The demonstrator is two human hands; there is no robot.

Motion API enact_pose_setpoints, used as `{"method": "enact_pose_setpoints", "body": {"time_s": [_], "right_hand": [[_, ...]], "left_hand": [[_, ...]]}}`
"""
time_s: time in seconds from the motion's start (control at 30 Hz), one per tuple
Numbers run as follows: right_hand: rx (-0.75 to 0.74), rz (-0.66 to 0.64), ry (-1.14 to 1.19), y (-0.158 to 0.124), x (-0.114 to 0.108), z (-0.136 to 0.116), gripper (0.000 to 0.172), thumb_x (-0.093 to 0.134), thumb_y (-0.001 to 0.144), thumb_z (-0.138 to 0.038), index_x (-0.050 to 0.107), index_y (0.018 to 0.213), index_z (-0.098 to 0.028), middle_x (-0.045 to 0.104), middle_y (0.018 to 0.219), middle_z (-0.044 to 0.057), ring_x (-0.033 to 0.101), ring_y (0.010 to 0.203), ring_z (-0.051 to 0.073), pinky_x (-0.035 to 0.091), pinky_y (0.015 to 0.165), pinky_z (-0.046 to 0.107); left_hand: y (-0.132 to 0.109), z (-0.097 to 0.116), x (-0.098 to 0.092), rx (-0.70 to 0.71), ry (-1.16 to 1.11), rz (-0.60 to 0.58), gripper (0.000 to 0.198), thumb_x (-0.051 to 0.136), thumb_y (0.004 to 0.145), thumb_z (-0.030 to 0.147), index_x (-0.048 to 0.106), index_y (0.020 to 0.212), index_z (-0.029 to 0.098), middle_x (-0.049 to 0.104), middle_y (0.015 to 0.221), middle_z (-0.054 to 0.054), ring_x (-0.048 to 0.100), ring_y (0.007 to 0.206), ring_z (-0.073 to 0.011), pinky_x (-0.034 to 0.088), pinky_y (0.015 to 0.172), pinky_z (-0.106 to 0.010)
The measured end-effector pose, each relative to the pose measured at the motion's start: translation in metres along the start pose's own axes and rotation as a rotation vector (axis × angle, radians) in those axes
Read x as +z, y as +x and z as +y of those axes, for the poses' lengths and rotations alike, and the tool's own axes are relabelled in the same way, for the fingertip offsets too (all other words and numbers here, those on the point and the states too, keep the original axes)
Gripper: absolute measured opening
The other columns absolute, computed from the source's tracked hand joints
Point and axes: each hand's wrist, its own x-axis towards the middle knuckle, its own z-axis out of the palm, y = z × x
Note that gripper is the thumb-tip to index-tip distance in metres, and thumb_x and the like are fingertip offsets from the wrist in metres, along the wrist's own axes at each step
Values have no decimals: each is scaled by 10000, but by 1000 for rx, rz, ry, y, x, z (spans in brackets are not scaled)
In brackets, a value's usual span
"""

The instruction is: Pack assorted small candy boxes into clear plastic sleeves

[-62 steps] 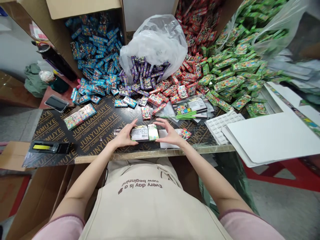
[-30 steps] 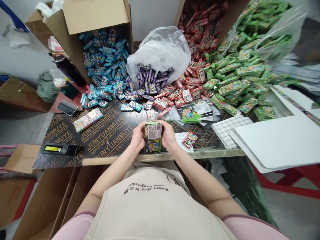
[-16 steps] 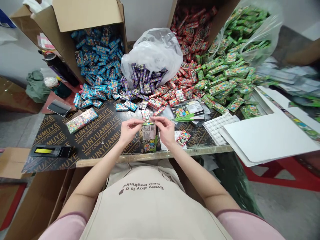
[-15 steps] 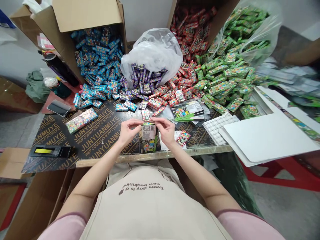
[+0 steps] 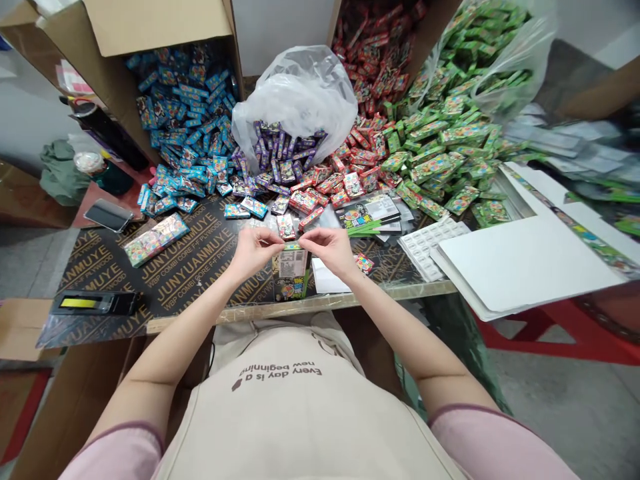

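Observation:
A dark printed packet with a green top edge and a pale barcode panel lies at the table's front edge. My left hand is closed in a pinch at the packet's upper left corner. At its upper right corner, my right hand pinches with thumb and forefinger. Just beyond my fingertips sits a small red box. A white sheet lies partly under my right wrist, and a small colourful box is beside it, partly hidden.
Blue boxes, purple boxes, red boxes and green boxes are heaped at the back. Flat dark packets, blister sheets and white cards lie right. A phone lies left.
The whole view has shifted slightly. My right hand has moved a little left, closer to my left hand, and both stay at the packet's top edge.

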Motion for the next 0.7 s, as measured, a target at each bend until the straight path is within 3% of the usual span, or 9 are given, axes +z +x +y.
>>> {"method": "enact_pose_setpoints", "body": {"time_s": [0.1,0.23,0.3,0.4,0.6,0.7], "right_hand": [[-77,-23,-57,-8,-3,3,164,730,743,-346,724,719,-184,726,711,32,661,658,163,542,673,305],[-367,22,-267,-22,-5,8,136,627,852,-298,728,843,-208,749,905,64,692,834,189,547,804,340],[-495,24,-385,-26,-6,9,147,583,886,-268,718,892,-211,743,959,71,688,894,191,540,844,346],[-541,10,-466,-29,-8,8,146,565,905,-257,702,903,-207,742,915,66,687,871,179,550,815,326],[-506,75,-424,-35,-3,17,187,546,918,-316,705,894,-221,736,981,72,686,910,183,557,845,340],[-353,109,-262,-33,2,19,193,613,872,-372,717,896,-212,737,947,75,690,876,193,563,838,361]], "left_hand": [[-10,-2,2,295,189,41,82,681,748,202,712,694,149,712,737,-67,650,692,-171,502,654,-279],[-14,-4,6,552,361,41,119,624,838,204,707,763,164,711,797,-67,638,737,-162,500,686,-280],[-13,-4,10,596,391,0,123,602,867,210,720,853,175,709,825,-62,634,756,-156,498,688,-271],[-11,-3,16,601,363,-4,144,602,877,226,730,928,185,700,816,-54,632,733,-142,490,649,-245],[-15,-3,23,562,288,56,132,612,869,222,739,895,201,698,783,-37,639,718,-129,501,654,-237],[-15,-5,22,558,282,69,128,618,864,220,741,894,201,706,805,-42,646,734,-131,509,668,-241]]}}
